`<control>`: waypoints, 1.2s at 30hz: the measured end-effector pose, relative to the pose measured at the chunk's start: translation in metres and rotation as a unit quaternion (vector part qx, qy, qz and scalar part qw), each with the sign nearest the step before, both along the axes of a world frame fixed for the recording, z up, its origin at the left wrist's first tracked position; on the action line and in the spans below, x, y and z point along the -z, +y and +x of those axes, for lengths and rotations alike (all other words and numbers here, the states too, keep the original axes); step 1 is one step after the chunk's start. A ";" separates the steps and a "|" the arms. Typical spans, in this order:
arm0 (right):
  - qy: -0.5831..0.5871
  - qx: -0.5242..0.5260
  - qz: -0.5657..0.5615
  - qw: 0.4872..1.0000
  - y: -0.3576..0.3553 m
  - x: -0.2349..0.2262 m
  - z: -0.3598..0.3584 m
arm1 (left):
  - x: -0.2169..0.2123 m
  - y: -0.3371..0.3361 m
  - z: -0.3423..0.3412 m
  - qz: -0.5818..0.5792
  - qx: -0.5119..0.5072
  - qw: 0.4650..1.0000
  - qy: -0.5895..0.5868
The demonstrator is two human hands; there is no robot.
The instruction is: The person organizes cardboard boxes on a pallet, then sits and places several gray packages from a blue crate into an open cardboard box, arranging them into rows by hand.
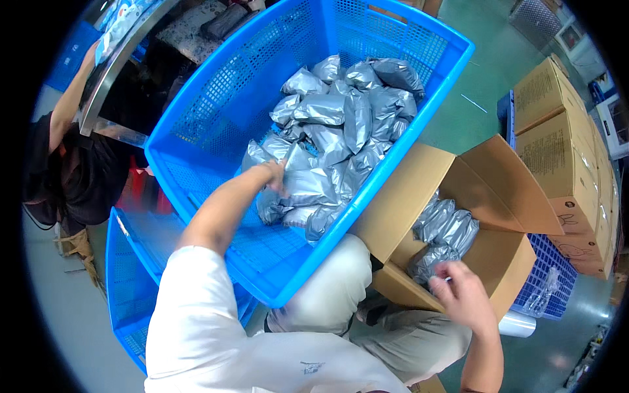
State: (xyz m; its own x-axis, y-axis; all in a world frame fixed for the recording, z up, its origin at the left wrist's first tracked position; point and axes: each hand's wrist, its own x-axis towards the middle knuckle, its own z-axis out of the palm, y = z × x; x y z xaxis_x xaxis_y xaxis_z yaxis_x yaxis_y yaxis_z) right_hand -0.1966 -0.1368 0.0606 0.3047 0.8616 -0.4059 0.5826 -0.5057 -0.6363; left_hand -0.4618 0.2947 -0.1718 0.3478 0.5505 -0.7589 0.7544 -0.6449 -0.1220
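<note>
A big blue plastic crate (216, 105) tilts toward me, holding a heap of grey foil pouches (341, 124). My left hand (275, 175) reaches into the crate and its fingers close on a grey pouch (303, 185) near the front of the heap. To the right, an open cardboard box (504, 262) holds several more grey pouches (445, 229). My right hand (462, 291) hovers at the box's near edge, fingers curled over the pouches; whether it grips one is unclear.
A second blue crate (128, 281) sits low on the left. Stacked closed cardboard boxes (563, 137) stand at the right over another blue crate (553, 281). A person in black (72, 164) works at the far left. My knees fill the bottom middle.
</note>
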 end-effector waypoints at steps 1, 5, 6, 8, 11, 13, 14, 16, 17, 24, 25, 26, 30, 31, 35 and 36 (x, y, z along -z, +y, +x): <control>-0.009 -0.041 0.017 0.999 0.006 -0.007 -0.014 | 0.013 -0.005 -0.008 -0.005 0.052 0.999 0.003; 0.041 -0.092 0.030 0.995 0.034 -0.011 -0.051 | 0.076 -0.039 0.016 0.000 0.112 0.993 -0.038; 0.050 -0.087 0.043 0.994 0.037 -0.003 -0.057 | 0.081 -0.044 0.027 -0.007 0.110 0.993 -0.034; 0.127 -0.070 0.027 0.989 0.042 0.014 -0.063 | 0.082 -0.043 0.043 -0.014 0.097 0.995 -0.021; 0.209 0.010 0.030 0.977 0.044 0.043 -0.057 | 0.063 -0.005 0.037 -0.152 0.061 0.986 0.041; 0.216 0.047 0.042 0.974 0.034 0.055 -0.045 | -0.001 0.004 0.047 -0.198 0.030 0.979 -0.043; 0.297 0.080 0.087 0.948 0.035 0.060 -0.043 | -0.032 0.014 0.032 -0.181 -0.001 0.972 -0.153; 0.447 0.147 0.158 0.868 0.041 0.067 -0.038 | -0.122 0.026 0.036 -0.274 -0.066 0.925 -0.255; 0.435 0.134 0.161 0.876 0.048 0.058 -0.030 | -0.169 0.012 0.042 -0.311 -0.085 0.877 -0.357; 0.532 0.178 0.370 0.741 0.100 0.026 -0.046 | -0.285 -0.110 0.075 -0.174 0.164 0.760 -0.604; 0.548 0.219 0.349 0.728 0.082 0.031 -0.038 | -0.286 -0.120 0.083 -0.156 0.187 0.744 -0.622; 0.565 0.236 0.358 0.705 0.074 0.031 -0.032 | -0.288 -0.114 0.090 -0.175 0.174 0.734 -0.633; 0.596 0.317 0.348 0.651 0.014 0.041 0.006 | -0.176 -0.041 0.093 -0.036 -0.013 0.854 -0.519; 0.588 0.365 0.365 0.623 0.000 0.049 0.015 | -0.103 -0.018 0.072 0.022 0.037 0.890 -0.455; 0.550 0.441 0.409 0.579 -0.033 0.063 0.040 | 0.045 -0.063 0.050 -0.250 -0.362 0.897 -0.055; 0.533 0.470 0.402 0.578 -0.038 0.067 0.048 | 0.049 -0.094 0.053 -0.254 -0.373 0.892 -0.037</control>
State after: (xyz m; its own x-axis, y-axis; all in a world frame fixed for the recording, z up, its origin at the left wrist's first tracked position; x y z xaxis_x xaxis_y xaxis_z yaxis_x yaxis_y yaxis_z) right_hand -0.1485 -0.1750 -0.0061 0.7368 0.5603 -0.3784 -0.6484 0.4274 -0.6300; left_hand -0.4092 0.2005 -0.2210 0.0887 0.2414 -0.9664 0.9904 0.0822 0.1115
